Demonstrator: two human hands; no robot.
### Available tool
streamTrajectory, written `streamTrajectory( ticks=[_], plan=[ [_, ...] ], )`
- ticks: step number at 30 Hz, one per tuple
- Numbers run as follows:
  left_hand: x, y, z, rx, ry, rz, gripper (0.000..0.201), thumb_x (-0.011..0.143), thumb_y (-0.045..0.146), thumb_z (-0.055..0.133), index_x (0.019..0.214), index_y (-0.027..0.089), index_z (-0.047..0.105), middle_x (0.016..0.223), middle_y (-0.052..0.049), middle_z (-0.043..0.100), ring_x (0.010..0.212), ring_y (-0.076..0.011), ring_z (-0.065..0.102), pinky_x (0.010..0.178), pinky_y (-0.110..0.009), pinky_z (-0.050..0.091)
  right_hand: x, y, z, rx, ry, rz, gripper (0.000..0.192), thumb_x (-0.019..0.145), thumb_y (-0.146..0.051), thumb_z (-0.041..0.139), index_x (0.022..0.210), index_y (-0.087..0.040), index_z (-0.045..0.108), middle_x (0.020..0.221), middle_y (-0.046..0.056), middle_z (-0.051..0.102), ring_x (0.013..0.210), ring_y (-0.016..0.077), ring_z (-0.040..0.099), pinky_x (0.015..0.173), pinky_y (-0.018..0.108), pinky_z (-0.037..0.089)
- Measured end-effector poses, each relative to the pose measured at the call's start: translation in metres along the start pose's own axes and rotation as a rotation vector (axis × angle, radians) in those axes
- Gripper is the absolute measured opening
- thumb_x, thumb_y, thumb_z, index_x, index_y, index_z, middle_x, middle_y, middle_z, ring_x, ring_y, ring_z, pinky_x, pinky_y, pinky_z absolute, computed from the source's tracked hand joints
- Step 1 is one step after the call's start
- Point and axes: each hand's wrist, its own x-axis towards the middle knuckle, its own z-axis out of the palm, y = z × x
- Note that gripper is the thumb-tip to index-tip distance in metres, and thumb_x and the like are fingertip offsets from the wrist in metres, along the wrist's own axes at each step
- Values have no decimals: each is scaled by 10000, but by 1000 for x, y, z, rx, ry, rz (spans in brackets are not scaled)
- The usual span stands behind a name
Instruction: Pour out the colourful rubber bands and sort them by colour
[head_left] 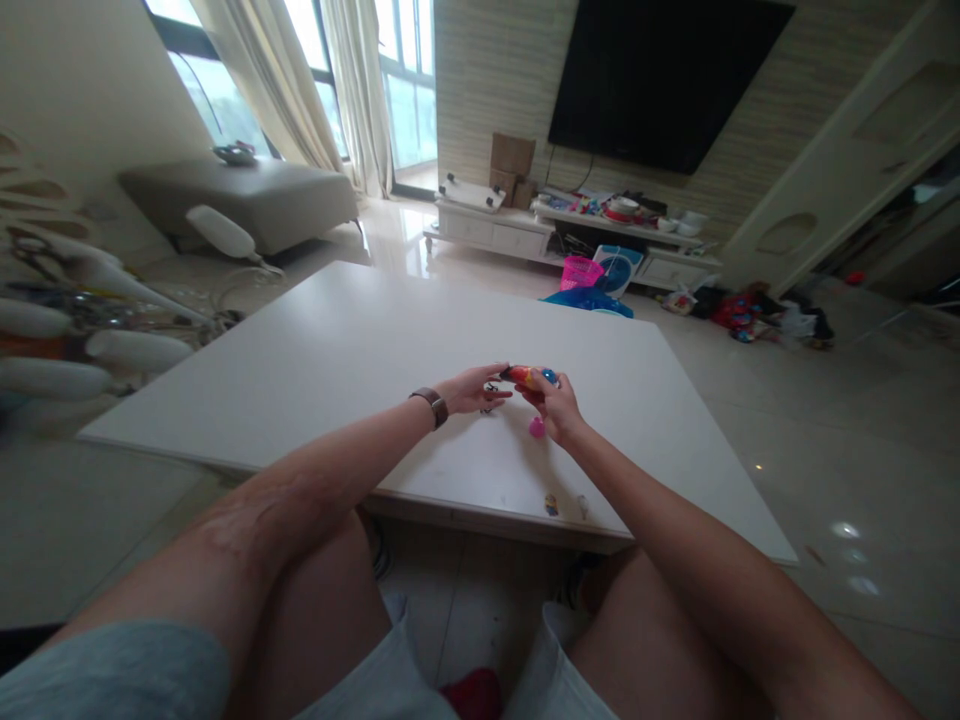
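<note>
Both my hands meet over the middle of a low white table (pixel 315 350). My left hand (pixel 472 388), with a brown watch on its wrist, pinches one end of a small red, orange and blue toy (pixel 529 376). My right hand (pixel 556 405) grips the other end of the same toy. A small pink piece (pixel 536 428) lies on the table just under my right hand. A small dark part (pixel 489 389) sits below my left fingers. Two tiny pieces (pixel 551 505) rest near the table's front edge.
A grey sofa (pixel 247 200) stands at the back left, a white TV cabinet (pixel 525 235) with clutter and a wall TV (pixel 660 70) at the back. A pink basket (pixel 581 272) and blue bag lie beyond the table. White cylinders (pixel 90 350) fill the left edge. My bare knees are below.
</note>
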Motion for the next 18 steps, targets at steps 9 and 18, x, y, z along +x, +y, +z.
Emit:
streamTrajectory(
  ticks=[9,18],
  plan=[
    [1,2,-6,111,17,10,296,813,395,764,1019,219,646,1159,-77,648,896,-160,662,647,-223,539,-2,-2,0,-33,8,-43,498,697,-472,832,904,-249,438,889,-17,680,748,165,731,723,329,653],
    [4,1,-8,156,82,41,328,799,401,773,1026,213,627,1186,-75,629,857,-140,633,631,-211,514,-4,0,3,-58,27,-86,537,649,-445,870,919,-242,453,849,-49,674,726,142,728,738,298,639]
  ],
)
